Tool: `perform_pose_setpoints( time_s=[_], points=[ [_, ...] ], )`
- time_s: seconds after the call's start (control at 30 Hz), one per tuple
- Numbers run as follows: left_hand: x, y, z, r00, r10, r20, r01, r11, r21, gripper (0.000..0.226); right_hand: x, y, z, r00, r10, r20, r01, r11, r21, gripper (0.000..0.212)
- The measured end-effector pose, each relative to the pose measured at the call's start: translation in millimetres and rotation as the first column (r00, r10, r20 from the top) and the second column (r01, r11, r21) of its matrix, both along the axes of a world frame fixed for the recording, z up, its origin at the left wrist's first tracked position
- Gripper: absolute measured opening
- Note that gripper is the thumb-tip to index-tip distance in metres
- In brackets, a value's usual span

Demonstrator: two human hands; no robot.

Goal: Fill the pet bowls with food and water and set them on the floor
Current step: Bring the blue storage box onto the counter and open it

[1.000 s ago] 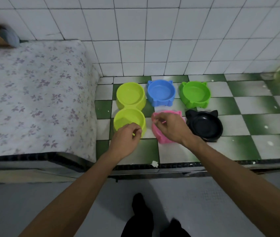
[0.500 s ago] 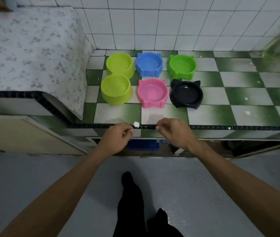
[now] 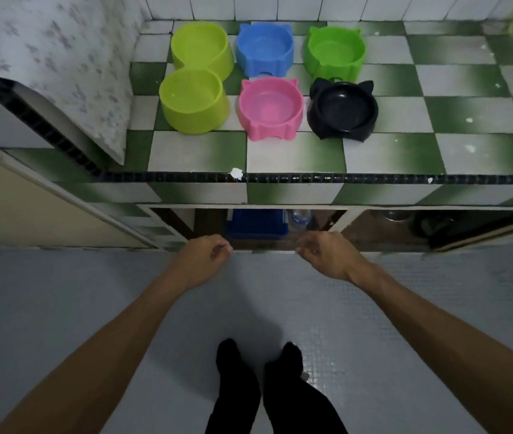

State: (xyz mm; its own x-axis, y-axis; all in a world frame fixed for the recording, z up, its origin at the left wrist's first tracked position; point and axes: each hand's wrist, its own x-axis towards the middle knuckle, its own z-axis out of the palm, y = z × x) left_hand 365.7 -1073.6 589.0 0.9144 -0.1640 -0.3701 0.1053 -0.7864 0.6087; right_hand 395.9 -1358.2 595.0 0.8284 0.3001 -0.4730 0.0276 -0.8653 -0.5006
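- Since half a second ago, both hands have been drawn back from the front edge of the table and lowered. They are now held in front of the open space beneath it, while the bowls are left where they stood.
- The left hand point(image 3: 200, 260) is seen from the back with its fingers loosely curled; nothing is held in it.
- The right hand point(image 3: 327, 256) is held level with the left and apart from it. Its fingers are likewise loosely bent and nothing is gripped.
- The pet bowls are set in two rows on the green-and-white tiled table point(image 3: 452, 145), well beyond the hands.
- A yellow-green double bowl point(image 3: 194, 103) is placed at the left, reaching through both rows.
- In the back row, a blue bowl point(image 3: 264, 48) and a green bowl point(image 3: 334, 53) are stood side by side.
- In the front row, a pink bowl point(image 3: 270, 108) is set just beside a black bowl point(image 3: 342, 109).
- A flowered cloth point(image 3: 60, 42) is draped over the surface left of the bowls.
- Under the table, a blue box point(image 3: 256, 223) and a clear bottle point(image 3: 300, 219) are partly seen.
- The grey floor point(image 3: 60, 292) is stood on by the person, whose legs point(image 3: 239, 386) are clad in black.
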Motion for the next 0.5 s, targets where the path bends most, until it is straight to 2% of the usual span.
perform_pose_setpoints(
  time_s=[0.27, 0.5],
  points=[
    [9, 16, -95, 0.998, 0.053, -0.039, -0.053, 0.999, 0.006, 0.02, 4, 5, -93, 0.998, -0.058, -0.018, 0.058, 0.998, -0.014, 0.022],
    [34, 20, -211, 0.993, 0.11, -0.043, -0.109, 0.994, 0.03, 0.023, 29, 12, -211, 0.986, -0.166, -0.005, 0.166, 0.986, -0.015, 0.018]
  ],
)
